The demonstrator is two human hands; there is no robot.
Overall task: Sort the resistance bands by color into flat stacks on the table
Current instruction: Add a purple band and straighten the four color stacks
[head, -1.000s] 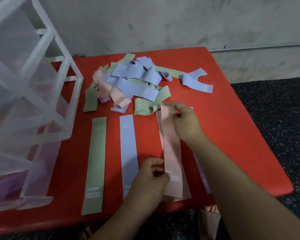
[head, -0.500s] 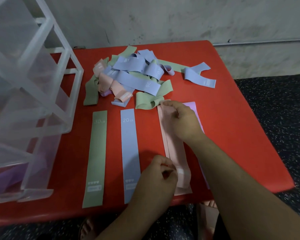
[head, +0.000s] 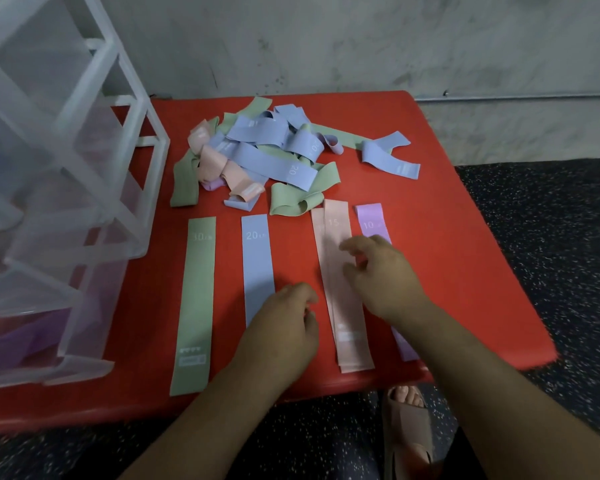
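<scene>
Dimly, purple bands (head: 18,337) lie in the clear rack's (head: 94,140) bottom drawer (head: 84,306).

band pile (head: 271,157) behind flat bands (head: 257,265), drawer unit (head: 66,202) at left; all on table (head: 447,271)

4 flat stacks (head: 194,299), 1 tangled pile (head: 274,157)
</scene>
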